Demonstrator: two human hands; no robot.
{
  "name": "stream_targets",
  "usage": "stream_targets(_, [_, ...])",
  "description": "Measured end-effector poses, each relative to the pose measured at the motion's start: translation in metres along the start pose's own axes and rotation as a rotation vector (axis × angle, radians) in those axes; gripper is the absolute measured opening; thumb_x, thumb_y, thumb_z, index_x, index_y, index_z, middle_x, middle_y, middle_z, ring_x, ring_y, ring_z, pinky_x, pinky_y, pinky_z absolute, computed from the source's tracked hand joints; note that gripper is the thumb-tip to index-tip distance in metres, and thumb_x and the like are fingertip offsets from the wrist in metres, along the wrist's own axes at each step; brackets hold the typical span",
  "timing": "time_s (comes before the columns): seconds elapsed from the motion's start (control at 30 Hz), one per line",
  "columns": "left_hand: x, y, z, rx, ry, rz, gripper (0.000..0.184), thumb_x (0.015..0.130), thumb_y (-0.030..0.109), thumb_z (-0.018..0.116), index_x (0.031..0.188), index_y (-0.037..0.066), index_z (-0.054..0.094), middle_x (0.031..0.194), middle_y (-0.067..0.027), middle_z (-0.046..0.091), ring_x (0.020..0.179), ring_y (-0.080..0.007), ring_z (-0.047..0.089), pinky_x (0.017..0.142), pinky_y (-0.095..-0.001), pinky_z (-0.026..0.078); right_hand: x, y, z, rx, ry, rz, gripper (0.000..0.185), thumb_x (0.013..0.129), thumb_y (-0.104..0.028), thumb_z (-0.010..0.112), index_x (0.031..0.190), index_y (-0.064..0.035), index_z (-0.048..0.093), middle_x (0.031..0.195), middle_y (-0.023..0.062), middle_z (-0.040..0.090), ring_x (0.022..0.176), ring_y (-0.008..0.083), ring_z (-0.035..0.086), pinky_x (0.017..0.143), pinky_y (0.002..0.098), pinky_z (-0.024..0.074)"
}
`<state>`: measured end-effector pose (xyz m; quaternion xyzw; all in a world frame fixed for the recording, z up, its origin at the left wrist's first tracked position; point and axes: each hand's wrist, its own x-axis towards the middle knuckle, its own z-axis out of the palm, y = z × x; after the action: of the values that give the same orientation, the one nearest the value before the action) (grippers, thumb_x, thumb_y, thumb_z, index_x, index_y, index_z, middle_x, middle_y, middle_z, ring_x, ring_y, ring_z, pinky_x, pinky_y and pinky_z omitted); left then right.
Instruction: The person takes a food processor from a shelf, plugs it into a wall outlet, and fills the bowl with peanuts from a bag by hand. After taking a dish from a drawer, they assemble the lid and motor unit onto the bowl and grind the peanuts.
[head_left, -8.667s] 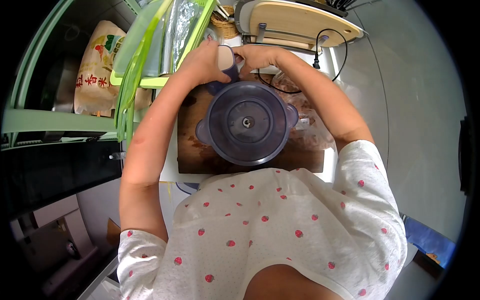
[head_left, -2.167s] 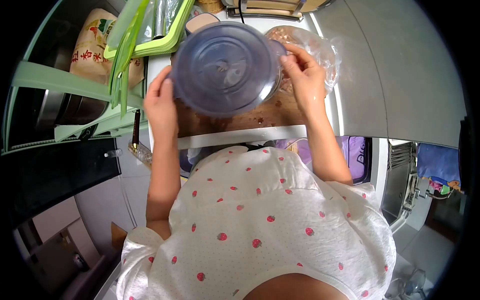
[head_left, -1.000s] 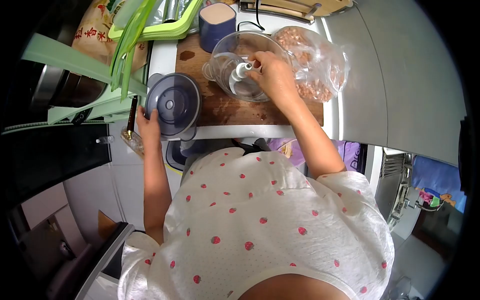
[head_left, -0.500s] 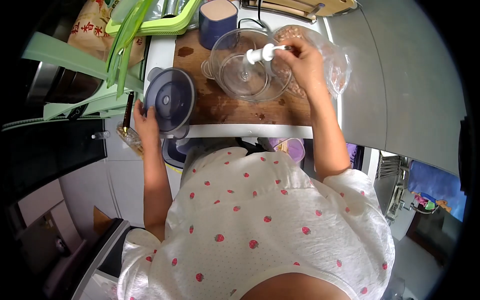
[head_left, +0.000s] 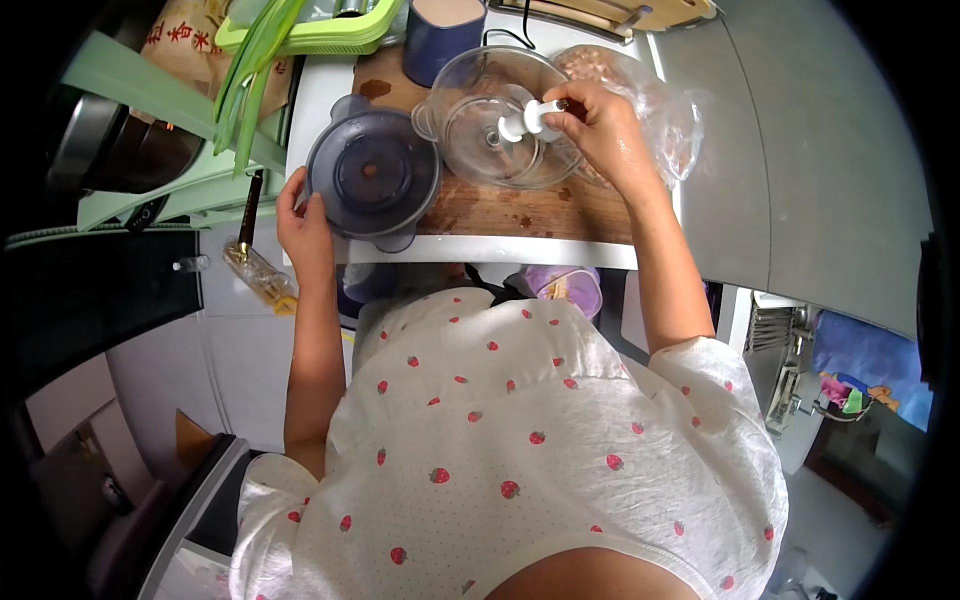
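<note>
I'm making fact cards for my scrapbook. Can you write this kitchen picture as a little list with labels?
Left grip: touching the dark lid
Right grip: pinching a white spindle over the clear bowl
Under bowl: wooden board with dark spots
Right of bowl: plastic bag of pinkish bits
Beyond bowl, left: navy block with pale top
Shirt: white with strawberries

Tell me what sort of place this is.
Probably a kitchen: a clear bowl stands on a wet-spotted wooden board, and long green leaves, perhaps scallions, droop over the edge of a green tray.
</note>
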<state>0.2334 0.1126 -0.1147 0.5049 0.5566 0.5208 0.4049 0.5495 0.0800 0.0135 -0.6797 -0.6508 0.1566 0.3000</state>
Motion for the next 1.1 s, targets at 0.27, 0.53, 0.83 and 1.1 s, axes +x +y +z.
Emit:
stream_targets(0.27, [-0.011,-0.003,-0.013,0.005,0.048,-0.016,0.035,0.082,0.001,0.047,0.117,0.002,0.050,0.117,-0.0133,0.048,0.109,-0.0192,0.045,0.091,-0.0286,0.035,0.016,0.004,0.019,-0.149,-0.088,-0.188,0.018,0.070,-0.003,0.065,0.088,-0.0037,0.062,0.078,0.0112,0.060,0.067,0.0218,0.058,0.061,0.0305,0.0449])
stream_targets(0.53, [-0.005,-0.003,-0.019,0.032,0.080,-0.006,0.033,0.080,0.003,0.048,0.112,0.004,0.053,0.114,-0.0082,0.052,0.104,-0.0164,0.048,0.088,-0.0287,0.035,0.022,0.003,0.032,-0.306,-0.158,-0.300,0.014,0.069,-0.003,0.062,0.083,-0.0025,0.061,0.081,0.0140,0.059,0.073,0.0306,0.057,0.065,0.0352,0.0453])
stream_targets(0.83, [0.007,0.003,-0.006,0.117,-0.004,0.049,0.034,0.077,0.004,0.051,0.111,0.006,0.053,0.113,-0.0085,0.052,0.106,-0.0204,0.047,0.091,-0.0316,0.033,0.006,-0.002,0.022,-0.240,-0.104,-0.300,0.024,0.069,-0.005,0.064,0.092,-0.0030,0.060,0.078,0.0137,0.058,0.070,0.0288,0.056,0.064,0.0345,0.0453])
stream_targets(1.1, [0.022,-0.008,-0.006,0.289,0.006,0.075,0.037,0.077,0.006,0.053,0.115,0.005,0.052,0.115,-0.0125,0.050,0.107,-0.0233,0.046,0.088,-0.0320,0.036,-0.061,0.025,0.000,-0.210,0.325,0.292,0.020,0.074,-0.018,0.063,0.088,-0.0031,0.061,0.067,0.0141,0.061,0.060,0.0286,0.059,0.058,0.0360,0.0458])
